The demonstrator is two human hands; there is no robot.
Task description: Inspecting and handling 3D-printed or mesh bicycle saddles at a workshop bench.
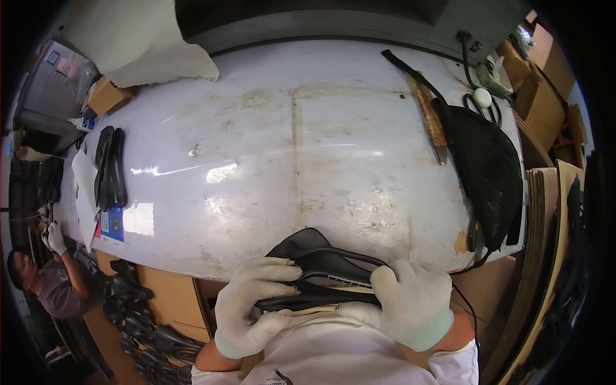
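Observation:
A black bicycle saddle (pixel 309 246) is held close to my body at the table's front edge. It has a long slot down its middle and pale lettering along one side. My left hand (pixel 251 303), in a white glove with bare fingertips, is closed on its left end, fingers over the top and thumb toward me. On its right end my right hand (pixel 412 300), gloved in white with a pale green cuff, is closed too. Part of the saddle's near side and its right tip are hidden by the gloves.
The white worktable (pixel 250 147) is stained and scuffed. Black saddles (pixel 110 168) lie at its left; a black bag-like piece (pixel 487 173) and a worn wooden-handled tool (pixel 427 112) lie at its right. More saddles (pixel 154 337) are piled lower left, near another person (pixel 61 282). Cardboard (pixel 545 256) stands right.

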